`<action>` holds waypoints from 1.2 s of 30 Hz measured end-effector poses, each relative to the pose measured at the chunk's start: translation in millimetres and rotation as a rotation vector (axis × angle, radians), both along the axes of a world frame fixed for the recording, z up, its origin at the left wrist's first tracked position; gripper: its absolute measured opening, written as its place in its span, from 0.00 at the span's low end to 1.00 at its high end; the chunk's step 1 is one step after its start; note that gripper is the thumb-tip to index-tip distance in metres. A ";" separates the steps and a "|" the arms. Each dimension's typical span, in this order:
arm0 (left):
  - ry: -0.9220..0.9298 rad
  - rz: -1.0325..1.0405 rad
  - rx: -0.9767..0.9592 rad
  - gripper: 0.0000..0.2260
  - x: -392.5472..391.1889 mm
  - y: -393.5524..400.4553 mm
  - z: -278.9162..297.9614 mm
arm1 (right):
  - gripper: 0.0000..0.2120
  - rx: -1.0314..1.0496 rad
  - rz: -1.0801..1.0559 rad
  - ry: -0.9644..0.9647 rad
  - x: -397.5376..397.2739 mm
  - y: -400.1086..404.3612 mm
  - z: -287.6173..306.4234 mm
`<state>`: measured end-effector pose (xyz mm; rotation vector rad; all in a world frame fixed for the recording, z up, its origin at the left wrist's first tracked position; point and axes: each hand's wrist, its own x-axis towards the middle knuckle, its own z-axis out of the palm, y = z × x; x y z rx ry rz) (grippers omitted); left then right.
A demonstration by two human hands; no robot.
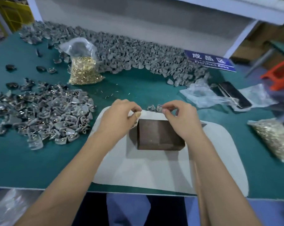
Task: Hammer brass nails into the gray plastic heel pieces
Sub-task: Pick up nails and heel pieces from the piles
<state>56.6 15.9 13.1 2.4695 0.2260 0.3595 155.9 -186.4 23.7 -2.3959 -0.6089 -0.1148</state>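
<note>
Nearest the body, a white mat [154, 168] lies on the green table [32, 163], reaching almost to its front edge. A dark brown block [160, 135] sits on the far half of the mat. Both forearms reach forward over the mat, one on each side of the block.

The left hand [120, 117] hovers at the block's far left corner with its fingers curled and thumb pressed toward the fingertips; whether it pinches anything is too small to tell. The right hand [181, 115] is at the block's far right corner, its thumb and forefinger closed on a gray heel piece [159, 108] held just past the mat's far edge. Another small heel piece [151, 108] lies on the table right beside it.

To the left of the mat a loose heap of heel pieces [43, 111] spreads over the table. On the right, a clear bag of brass nails [274, 137] lies near the table edge, and beyond it crumpled plastic [201, 95] and a dark phone [234, 93].

Farther back stands an open bag of brass nails [84, 69], and behind it a long bank of gray heel pieces [138, 53] runs along a white panel. A blue sign [209, 61] rests at its right end
</note>
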 end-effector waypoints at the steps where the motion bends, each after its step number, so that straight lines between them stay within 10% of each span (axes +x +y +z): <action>1: 0.024 0.008 0.034 0.06 0.6 2.8 -1.0 | 0.05 0.008 -0.002 0.011 1.2 -0.7 -2.3; 32: -0.034 -0.018 0.054 0.05 -16.4 17.4 -21.6 | 0.11 0.026 -0.013 0.098 -9.5 5.3 -9.2; 36: -0.211 0.047 -0.231 0.06 -18.7 5.5 -14.9 | 0.11 0.011 -0.022 0.066 -12.4 6.0 -6.2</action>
